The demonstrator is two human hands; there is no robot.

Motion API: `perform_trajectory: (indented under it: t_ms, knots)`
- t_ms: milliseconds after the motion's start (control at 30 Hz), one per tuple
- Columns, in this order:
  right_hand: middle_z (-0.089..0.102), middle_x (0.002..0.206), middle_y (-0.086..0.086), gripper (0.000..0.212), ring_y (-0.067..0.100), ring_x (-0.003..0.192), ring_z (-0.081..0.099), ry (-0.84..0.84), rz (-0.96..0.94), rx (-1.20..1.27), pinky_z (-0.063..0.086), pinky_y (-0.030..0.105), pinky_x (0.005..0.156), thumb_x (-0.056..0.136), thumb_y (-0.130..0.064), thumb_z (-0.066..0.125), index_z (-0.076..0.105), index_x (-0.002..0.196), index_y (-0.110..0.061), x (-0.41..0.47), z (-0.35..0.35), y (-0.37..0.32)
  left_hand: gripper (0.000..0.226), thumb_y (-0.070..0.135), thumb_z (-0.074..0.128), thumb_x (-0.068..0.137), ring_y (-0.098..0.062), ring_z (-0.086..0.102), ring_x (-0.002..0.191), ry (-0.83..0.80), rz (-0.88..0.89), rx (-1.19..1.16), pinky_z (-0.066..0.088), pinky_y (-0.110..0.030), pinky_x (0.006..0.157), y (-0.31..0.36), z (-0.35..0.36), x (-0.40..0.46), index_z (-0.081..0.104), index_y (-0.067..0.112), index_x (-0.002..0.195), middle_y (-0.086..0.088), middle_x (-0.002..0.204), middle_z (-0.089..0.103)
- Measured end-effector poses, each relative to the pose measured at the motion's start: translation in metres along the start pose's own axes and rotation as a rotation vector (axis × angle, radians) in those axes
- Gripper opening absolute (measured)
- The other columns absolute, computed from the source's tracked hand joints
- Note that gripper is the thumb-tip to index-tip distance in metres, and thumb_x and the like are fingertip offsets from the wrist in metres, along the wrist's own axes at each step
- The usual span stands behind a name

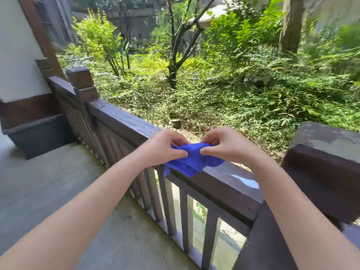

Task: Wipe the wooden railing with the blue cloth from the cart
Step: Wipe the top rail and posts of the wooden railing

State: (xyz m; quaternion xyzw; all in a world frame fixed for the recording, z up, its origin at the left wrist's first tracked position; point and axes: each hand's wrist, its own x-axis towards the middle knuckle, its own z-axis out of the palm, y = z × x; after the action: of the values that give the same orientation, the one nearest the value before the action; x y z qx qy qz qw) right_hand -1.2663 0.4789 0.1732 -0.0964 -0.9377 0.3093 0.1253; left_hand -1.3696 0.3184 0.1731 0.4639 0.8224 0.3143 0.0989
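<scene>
A blue cloth [191, 162] is bunched between both of my hands just above the dark wooden railing [120, 121]. My left hand [161, 148] pinches its left side and my right hand [224, 146] pinches its right side. The cloth's lower folds hang down over the top rail. The rail runs from a square post [81, 82] at the far left toward a wide post [327, 152] at the right. Its top surface shows wet, shiny streaks. The cart is not in view.
Vertical balusters [167, 197] stand under the rail. A concrete porch floor [48, 182] lies to the left, with a white wall [17, 55] and a dark step [39, 133] behind it. Beyond the railing is a garden with shrubs and a tree [173, 65].
</scene>
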Motion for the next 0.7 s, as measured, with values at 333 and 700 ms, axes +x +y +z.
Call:
perform_trajectory:
  t_ms: [333,700]
  knots:
    - [0.066,0.083,0.006,0.010,0.024,0.078,0.058,0.259,0.373,-0.221,0.043,0.030,0.066,0.078,-0.017,0.061,0.068,0.084,-0.015,0.017,-0.021,0.009,0.017,0.017,0.062,0.079,-0.012,0.060,0.080,-0.202,0.378,0.044,0.040,-0.011,0.062,-0.006,0.006,0.112,0.068,0.022,0.094,0.008,0.083,0.065]
    - [0.060,0.103,0.018,0.011,0.035,0.095,0.055,0.262,0.873,-0.515,0.037,0.033,0.067,0.082,-0.011,0.047,0.052,0.091,-0.006,-0.028,0.025,0.040,0.025,0.015,0.059,0.081,-0.025,0.059,0.088,-0.455,0.628,0.096,0.033,-0.024,0.065,0.005,0.095,0.124,0.066,0.013,0.104,-0.010,0.098,0.069]
